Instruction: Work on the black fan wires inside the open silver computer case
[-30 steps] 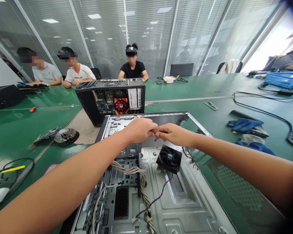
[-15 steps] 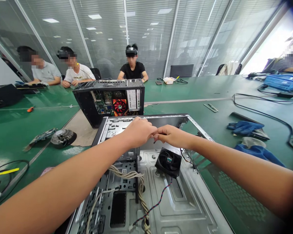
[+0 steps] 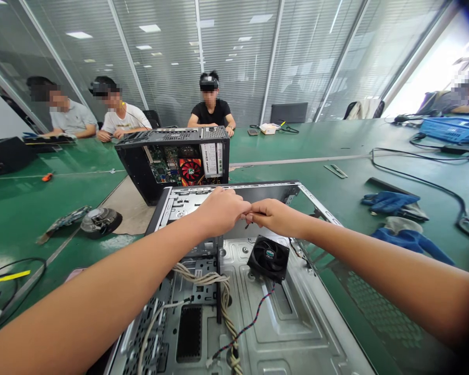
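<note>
My left hand [image 3: 221, 209] and my right hand [image 3: 274, 215] meet fingertip to fingertip above an open, stripped computer case [image 3: 258, 312] lying flat in front of me. Both hands are closed in a pinch on a small dark item between them, too small to name. Just below the right hand a black case fan [image 3: 269, 257] lies loose on the case floor, with a twisted red and black wire [image 3: 254, 323] trailing from it. A bundle of beige cables [image 3: 214, 281] runs along the drive cage under my left forearm.
A second open tower [image 3: 175, 159] with a red fan stands behind the case. A round cooler and circuit board [image 3: 97, 219] lie left; blue gloves [image 3: 393, 200] and black cables [image 3: 426, 179] right. Three people sit at the far side, another at far right.
The hands stay pinched together in the same spot. The view has shifted slightly, so the case and tower sit a little lower left in the picture.
</note>
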The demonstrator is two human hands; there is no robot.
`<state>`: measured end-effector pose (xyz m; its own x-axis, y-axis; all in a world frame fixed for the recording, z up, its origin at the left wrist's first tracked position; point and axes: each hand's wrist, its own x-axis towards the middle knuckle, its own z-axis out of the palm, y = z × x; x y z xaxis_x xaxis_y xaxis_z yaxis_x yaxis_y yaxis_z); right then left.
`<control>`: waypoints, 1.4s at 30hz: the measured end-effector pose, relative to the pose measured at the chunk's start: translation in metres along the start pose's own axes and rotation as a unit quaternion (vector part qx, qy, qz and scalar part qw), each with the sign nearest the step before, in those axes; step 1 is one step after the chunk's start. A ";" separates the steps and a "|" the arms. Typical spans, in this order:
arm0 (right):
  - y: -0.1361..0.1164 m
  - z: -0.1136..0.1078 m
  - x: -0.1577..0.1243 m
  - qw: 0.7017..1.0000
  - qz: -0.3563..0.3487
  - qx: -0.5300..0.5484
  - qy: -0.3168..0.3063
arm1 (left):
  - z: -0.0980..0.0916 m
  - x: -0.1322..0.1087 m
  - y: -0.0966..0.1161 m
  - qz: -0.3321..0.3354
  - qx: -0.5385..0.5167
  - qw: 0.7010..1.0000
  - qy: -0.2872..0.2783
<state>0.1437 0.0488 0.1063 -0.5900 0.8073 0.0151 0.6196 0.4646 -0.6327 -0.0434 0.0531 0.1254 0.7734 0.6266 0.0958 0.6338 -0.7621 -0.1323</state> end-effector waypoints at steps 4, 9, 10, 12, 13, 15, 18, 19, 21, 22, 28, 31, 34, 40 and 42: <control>0.000 0.001 0.000 0.999 -0.011 -0.030 0.007 | 0.001 0.001 -0.001 -0.001 -0.005 1.000 0.005; -0.001 0.001 0.000 0.999 -0.012 -0.042 0.003 | 0.001 0.000 -0.002 -0.011 -0.025 1.000 0.008; -0.001 0.001 0.000 0.999 -0.011 -0.041 0.002 | 0.001 0.000 -0.003 -0.012 -0.028 1.000 0.004; -0.002 0.001 0.000 0.999 -0.009 -0.036 0.000 | 0.000 0.000 -0.003 -0.013 -0.032 0.999 -0.001; -0.002 0.001 0.000 0.999 -0.008 -0.033 0.000 | 0.000 0.000 -0.003 -0.012 -0.034 0.999 -0.001; -0.001 0.000 0.000 1.000 -0.008 -0.028 0.002 | -0.001 0.000 -0.003 -0.009 -0.037 0.999 0.003; 0.001 -0.001 0.000 1.000 -0.015 -0.027 0.000 | -0.002 0.000 -0.003 -0.008 -0.038 0.999 0.000; 0.002 -0.001 0.000 0.999 -0.018 -0.029 0.000 | -0.002 0.000 -0.003 -0.008 -0.036 0.999 -0.003; 0.003 -0.001 0.001 0.999 -0.022 -0.037 0.001 | -0.001 0.000 -0.003 -0.004 -0.028 1.000 -0.007; 0.003 0.000 0.001 0.999 -0.023 -0.042 0.002 | -0.001 0.001 -0.003 0.000 -0.024 1.000 -0.007; 0.004 0.002 0.002 0.996 -0.041 -0.078 0.008 | 0.003 0.001 -0.005 0.006 -0.023 1.000 0.008; 0.002 0.002 0.001 0.996 -0.039 -0.080 0.008 | 0.003 0.001 -0.006 -0.002 -0.032 0.999 0.010; 0.000 0.002 0.001 0.996 -0.034 -0.083 0.013 | 0.003 0.001 -0.007 -0.006 -0.041 0.999 0.014; 0.000 0.001 0.001 0.996 -0.026 -0.084 0.030 | 0.006 0.001 -0.009 -0.006 -0.048 0.998 0.031; 0.001 0.001 0.002 0.997 -0.019 -0.074 0.029 | 0.007 0.001 -0.009 -0.006 -0.052 0.998 0.035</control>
<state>0.1428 0.0505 0.1048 -0.5858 0.8060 0.0849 0.6692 0.5401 -0.5104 -0.0483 0.0623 0.1201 0.7620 0.6261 0.1654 0.6383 -0.7693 -0.0286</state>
